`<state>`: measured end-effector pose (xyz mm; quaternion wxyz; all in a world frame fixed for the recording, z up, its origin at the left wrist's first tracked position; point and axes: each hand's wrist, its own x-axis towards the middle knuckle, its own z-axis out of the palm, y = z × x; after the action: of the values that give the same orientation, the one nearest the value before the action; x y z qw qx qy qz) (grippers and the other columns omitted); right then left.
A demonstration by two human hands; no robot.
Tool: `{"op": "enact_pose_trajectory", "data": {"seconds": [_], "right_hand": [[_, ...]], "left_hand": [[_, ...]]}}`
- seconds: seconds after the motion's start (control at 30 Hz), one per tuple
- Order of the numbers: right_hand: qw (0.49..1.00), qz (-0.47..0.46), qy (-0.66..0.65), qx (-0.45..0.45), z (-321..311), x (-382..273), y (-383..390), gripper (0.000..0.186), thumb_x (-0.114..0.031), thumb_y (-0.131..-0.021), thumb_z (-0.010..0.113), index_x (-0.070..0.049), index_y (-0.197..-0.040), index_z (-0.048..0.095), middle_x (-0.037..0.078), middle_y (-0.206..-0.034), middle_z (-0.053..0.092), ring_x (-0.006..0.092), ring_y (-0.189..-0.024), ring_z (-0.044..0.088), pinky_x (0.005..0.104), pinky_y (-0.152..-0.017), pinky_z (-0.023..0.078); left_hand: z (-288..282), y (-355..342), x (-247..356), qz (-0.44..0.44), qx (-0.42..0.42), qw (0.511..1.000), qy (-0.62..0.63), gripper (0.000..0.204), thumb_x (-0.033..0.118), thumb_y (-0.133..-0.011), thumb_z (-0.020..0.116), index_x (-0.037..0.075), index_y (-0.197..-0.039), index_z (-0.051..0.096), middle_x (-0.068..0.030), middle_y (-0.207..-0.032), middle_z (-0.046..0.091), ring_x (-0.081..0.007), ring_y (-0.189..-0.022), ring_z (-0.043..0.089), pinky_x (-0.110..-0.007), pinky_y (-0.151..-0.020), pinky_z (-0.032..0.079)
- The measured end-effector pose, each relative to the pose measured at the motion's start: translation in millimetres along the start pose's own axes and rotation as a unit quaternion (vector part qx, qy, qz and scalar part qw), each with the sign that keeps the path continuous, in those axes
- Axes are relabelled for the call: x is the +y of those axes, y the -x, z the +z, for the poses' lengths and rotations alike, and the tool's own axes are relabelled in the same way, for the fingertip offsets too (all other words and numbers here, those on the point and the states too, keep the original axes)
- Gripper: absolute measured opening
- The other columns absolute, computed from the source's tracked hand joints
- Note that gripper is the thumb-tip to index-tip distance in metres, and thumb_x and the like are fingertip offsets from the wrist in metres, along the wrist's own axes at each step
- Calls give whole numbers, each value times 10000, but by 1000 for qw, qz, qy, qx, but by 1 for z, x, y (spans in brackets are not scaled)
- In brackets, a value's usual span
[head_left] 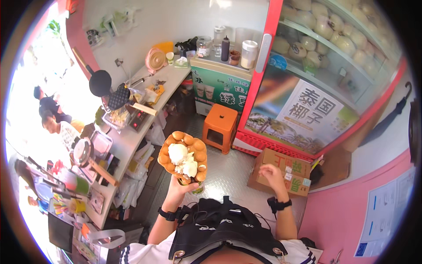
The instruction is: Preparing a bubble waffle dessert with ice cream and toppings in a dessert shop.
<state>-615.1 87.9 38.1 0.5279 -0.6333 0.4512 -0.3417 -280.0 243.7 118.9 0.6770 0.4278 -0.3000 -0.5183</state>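
Note:
A golden bubble waffle (201, 149), curled open and filled with white ice cream scoops (178, 154), stands upright in front of me. My left hand (176, 190) is wrapped around its base, where part of a clear cup (198, 188) shows below the waffle. My fingers hide most of that cup. My right hand (273, 177) is raised to the right, apart from the waffle, holding nothing, with its fingers loosely bent. Behind it lies a cardboard box (263, 163) on the floor.
On the left, a long counter (125, 152) carries a waffle iron (118, 97), a pan (100, 82) and trays. An orange stool (220, 125) stands ahead, beside a red-framed glass fridge (263, 83). Bottles and jars (225, 48) sit on a cabinet. People (57, 123) are outside on the left.

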Motion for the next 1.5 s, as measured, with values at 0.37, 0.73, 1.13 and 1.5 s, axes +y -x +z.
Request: {"op": "enact_pose_trajectory", "data": {"seconds": [0.37, 0.73, 1.13, 1.5], "right_hand": [[991, -81, -105, -23, 106, -87, -440, 102, -7, -879, 552, 41, -948, 609, 78, -818, 651, 134, -737, 635, 256, -696, 522], [950, -156, 163, 217, 69, -85, -750, 111, -99, -788, 644, 2, -826, 670, 132, -720, 657, 238, -635, 636, 336, -639, 502], [882, 5, 373, 288, 47, -39, -927, 178, -161, -738, 659, 13, -737, 694, 240, -750, 641, 394, -725, 639, 456, -662, 512], [871, 106, 385, 286, 45, -30, -956, 231, -243, -709, 711, -30, -797, 702, 210, -830, 666, 385, -807, 645, 432, -701, 514]], "left_hand": [[-51, -336, 30, 11, -8, 1000, -3, 782, 7, -644, 799, 17, -1318, 402, -61, -1237, 539, -194, -1157, 522, -346, -999, 405], [-89, -601, 56, -60, -76, 995, -9, 792, 56, -642, 831, 16, -1311, 409, -53, -1216, 539, -184, -1127, 528, -336, -985, 416], [-108, -733, 25, -94, -95, 990, 36, 796, 25, -644, 817, 12, -1323, 403, -69, -1235, 533, -200, -1142, 527, -348, -987, 420], [-125, -842, 15, -162, -197, 961, -103, 794, 116, -645, 855, 1, -1301, 421, -66, -1236, 541, -191, -1142, 530, -342, -989, 417]]}}
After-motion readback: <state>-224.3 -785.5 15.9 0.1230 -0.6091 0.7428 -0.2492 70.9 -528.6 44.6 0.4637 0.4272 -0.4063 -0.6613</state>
